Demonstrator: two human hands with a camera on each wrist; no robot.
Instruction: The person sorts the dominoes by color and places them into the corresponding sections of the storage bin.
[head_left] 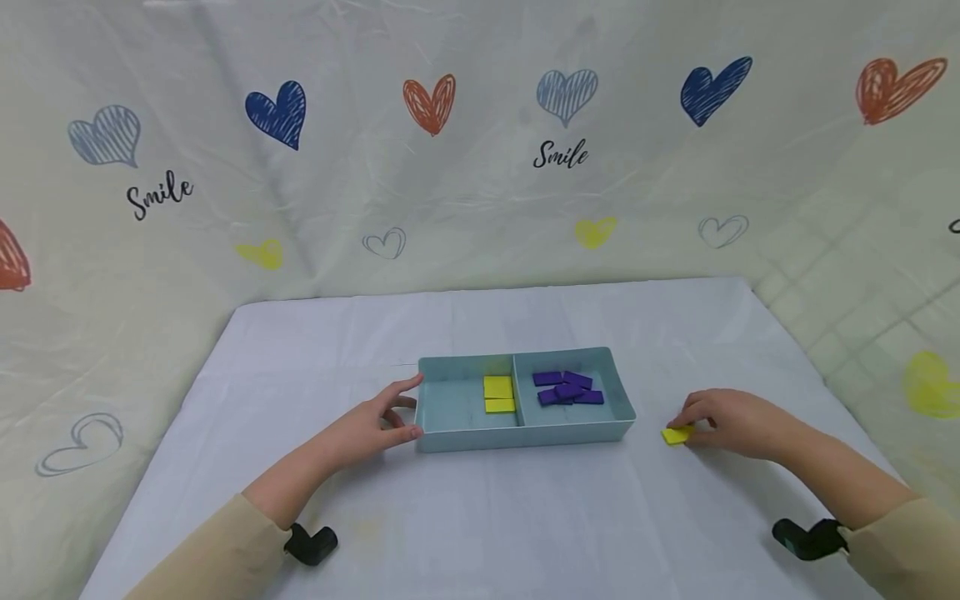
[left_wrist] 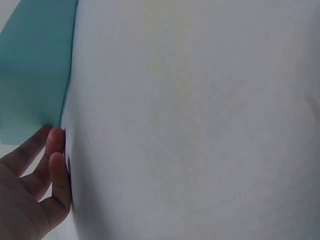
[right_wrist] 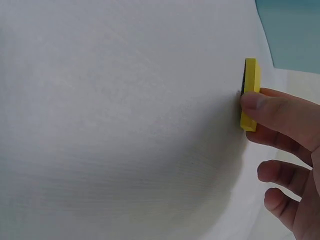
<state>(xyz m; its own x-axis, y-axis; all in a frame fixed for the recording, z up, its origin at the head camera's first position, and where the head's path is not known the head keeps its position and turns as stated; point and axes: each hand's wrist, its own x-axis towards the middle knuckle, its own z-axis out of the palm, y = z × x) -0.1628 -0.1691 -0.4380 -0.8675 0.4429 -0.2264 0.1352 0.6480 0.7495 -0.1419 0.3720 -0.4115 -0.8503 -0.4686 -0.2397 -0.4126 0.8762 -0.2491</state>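
A light blue-green tray [head_left: 465, 442] with a divider stands on the table. Two yellow tiles [head_left: 498, 387] lie in its left compartment, against the divider. Several purple tiles [head_left: 570, 390] are heaped loosely in the right compartment. My left hand [head_left: 386, 417] touches the tray's left end wall with fingertips and thumb, its fingers slightly bent and spread. To the right of the tray, my right hand [head_left: 723, 423] pinches another yellow tile [right_wrist: 251, 80] between thumb and fingers, low over the cloth. In the right wrist view its other fingers [right_wrist: 282, 172] stand apart from the tile.
A white cloth [head_left: 525, 525] covers the table. Behind it hangs a pale curtain [head_left: 480, 192] printed with hearts and the word Smile. Each wrist carries a black device, one on the left [head_left: 311, 546] and one on the right [head_left: 810, 540].
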